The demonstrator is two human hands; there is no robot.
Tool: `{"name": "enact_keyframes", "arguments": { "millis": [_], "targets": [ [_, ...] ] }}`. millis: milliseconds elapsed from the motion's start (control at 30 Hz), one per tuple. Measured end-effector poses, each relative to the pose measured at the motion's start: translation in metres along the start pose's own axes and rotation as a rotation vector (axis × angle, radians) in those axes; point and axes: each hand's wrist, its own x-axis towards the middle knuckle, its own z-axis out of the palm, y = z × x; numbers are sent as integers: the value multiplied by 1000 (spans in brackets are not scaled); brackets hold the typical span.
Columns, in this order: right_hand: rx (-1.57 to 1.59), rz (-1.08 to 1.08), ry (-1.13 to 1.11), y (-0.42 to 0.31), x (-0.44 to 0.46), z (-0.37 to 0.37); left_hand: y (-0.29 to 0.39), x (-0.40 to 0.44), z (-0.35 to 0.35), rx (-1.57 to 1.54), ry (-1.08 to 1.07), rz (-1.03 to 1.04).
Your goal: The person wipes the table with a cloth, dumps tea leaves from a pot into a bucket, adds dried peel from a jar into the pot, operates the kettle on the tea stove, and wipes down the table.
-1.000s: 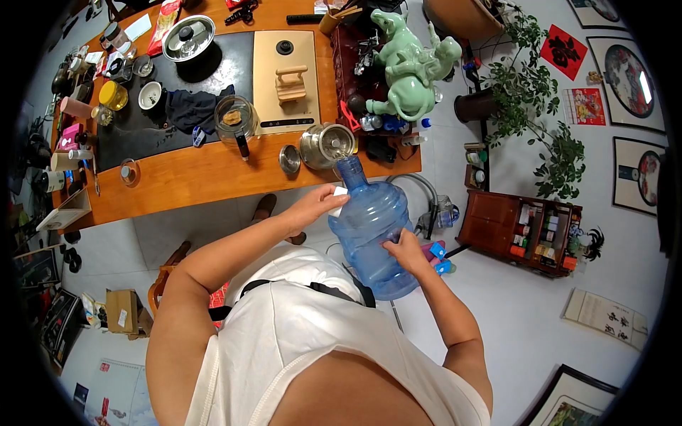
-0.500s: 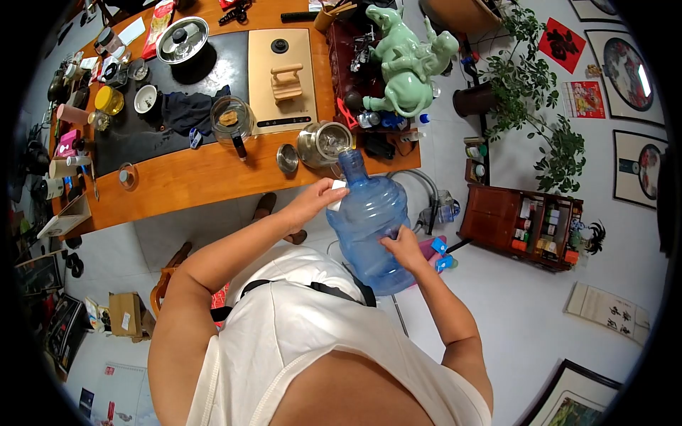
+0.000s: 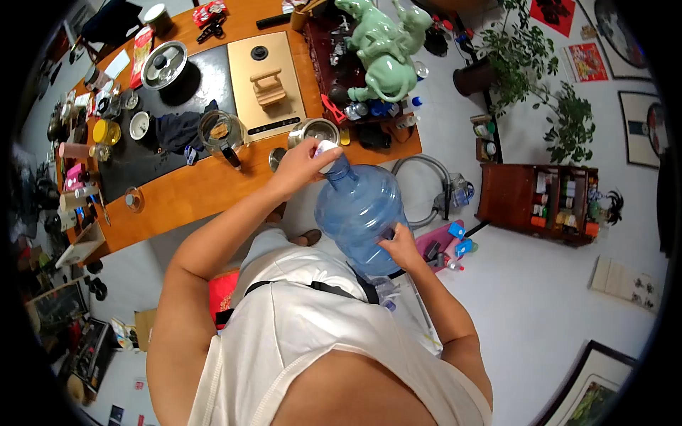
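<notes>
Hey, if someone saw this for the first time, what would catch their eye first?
Probably the big blue water jug at mid-view, with the left hand and a white cap at its neck, and the right hand on its side. Next, perhaps, the glossy pale-green statue at the right end of the wooden table.

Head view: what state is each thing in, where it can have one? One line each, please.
Bottle, gripped by right hand; fill unclear
White cap, held by left hand at bottle neck; seating unclear
Metal pot, open
Pan, lidded
Glass pot, brown lump inside
Bowl, uncovered
Cloth, crumpled
</notes>
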Motion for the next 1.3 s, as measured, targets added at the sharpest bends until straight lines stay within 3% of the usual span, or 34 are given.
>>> {"name": "enact_keyframes", "arguments": {
  "millis": [67,167,300,333,700,833,900,1000,1100,1200,1300],
  "targets": [
    [13,8,8,4,-5,1,14,4,8,260,-97,5],
    [107,24,48,23,-14,6,21,8,23,384,-173,90],
    [124,95,84,20,-33,4,12,10,46,637,-202,368],
    [126,128,79,28,-36,6,20,10,51,619,-286,285],
    [237,238,275,125,-86,34,19,18,169,792,-553,383],
    [443,235,334,191,-107,62,4,-2,232,838,-665,466],
    [543,192,403,224,-117,85,-14,-13,262,891,-692,487],
    [449,174,518,273,-122,117,-48,-18,301,942,-739,508],
    [440,404,429,297,-136,129,-90,-22,332,980,-803,600],
    [458,328,547,338,-138,163,-134,-25,360,1002,-859,654],
    [609,499,571,356,-130,176,-174,-20,380,1054,-934,693]
  ]
}}
